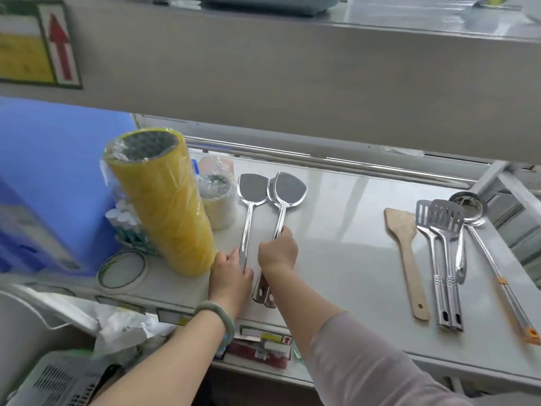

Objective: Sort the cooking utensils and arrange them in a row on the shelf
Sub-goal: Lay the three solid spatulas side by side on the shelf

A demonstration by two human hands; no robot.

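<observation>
**A:** Head view, what are the hands up to?

**B:** Left hand is closed on the handle end of one steel spatula lying flat on the shelf. Right hand is fisted around two stacked steel spatulas, just beside the first.

**A:** The other utensils?

**B:** Well apart, over to the right: wooden spatula, two slotted turners touching, then a ladle. The yellow tape rolls stand at the left.

yellow tape roll, silver steel spatulas, pale wooden spatula, orange-tipped ladle, green bangle.
</observation>
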